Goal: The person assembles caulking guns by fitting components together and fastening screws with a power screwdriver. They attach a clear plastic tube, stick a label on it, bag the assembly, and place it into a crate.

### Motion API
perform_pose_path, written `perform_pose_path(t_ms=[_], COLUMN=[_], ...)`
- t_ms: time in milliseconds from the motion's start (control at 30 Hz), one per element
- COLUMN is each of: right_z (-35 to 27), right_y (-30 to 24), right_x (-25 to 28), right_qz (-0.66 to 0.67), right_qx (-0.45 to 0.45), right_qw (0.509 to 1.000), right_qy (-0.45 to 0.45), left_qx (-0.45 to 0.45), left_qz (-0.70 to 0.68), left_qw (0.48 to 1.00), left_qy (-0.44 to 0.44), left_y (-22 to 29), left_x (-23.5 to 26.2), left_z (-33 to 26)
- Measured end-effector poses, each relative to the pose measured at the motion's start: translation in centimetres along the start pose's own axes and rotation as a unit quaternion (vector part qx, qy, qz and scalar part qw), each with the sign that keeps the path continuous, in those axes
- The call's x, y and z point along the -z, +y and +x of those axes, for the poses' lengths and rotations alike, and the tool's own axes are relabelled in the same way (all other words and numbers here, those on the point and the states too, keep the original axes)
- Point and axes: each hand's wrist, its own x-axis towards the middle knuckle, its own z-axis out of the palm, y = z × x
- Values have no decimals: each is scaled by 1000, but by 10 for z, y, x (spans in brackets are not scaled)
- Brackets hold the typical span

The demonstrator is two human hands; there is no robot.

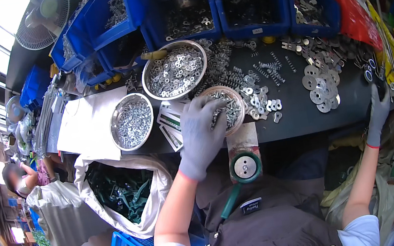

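Left hand (201,131) digs, fingers curled, into one of three metal bowls (132,121); right hand (378,110) grips the table edge (307,126).

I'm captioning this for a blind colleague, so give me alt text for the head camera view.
A person's grey-gloved left hand reaches into a small round bowl of screws on a dark workbench, while the gloved right hand rests at the bench's right edge. Two steel bowls of metal parts, loose washers and blue bins lie beyond.
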Motion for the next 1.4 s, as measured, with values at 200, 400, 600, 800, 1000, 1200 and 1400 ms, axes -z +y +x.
perform_pose_path(t_ms=[200,400,600,800,1000,1200,1400], right_z=[-42,-78,-112,-132,-158,-166,-168], right_y=[32,18,-111,-261,-316,-319,-311], right_x=[-4,6,8,10,7,6,6], right_qz=[-195,138,501,705,748,713,709], right_qx=[42,-174,-208,-98,-76,-123,-121], right_qw=[979,975,840,691,614,654,660], right_qy=[44,28,-18,-124,-240,-220,-216], left_qx=[6,-28,41,328,323,353,361], left_qz=[151,94,-196,-660,-712,-739,-733], left_qw=[983,995,979,671,617,566,565], left_qy=[-108,-26,-25,-76,-86,-96,-114], left_y=[-11,-8,22,64,64,60,61], left_x=[-26,-22,6,39,54,52,50], left_z=[34,29,2,-42,-66,-74,-71])
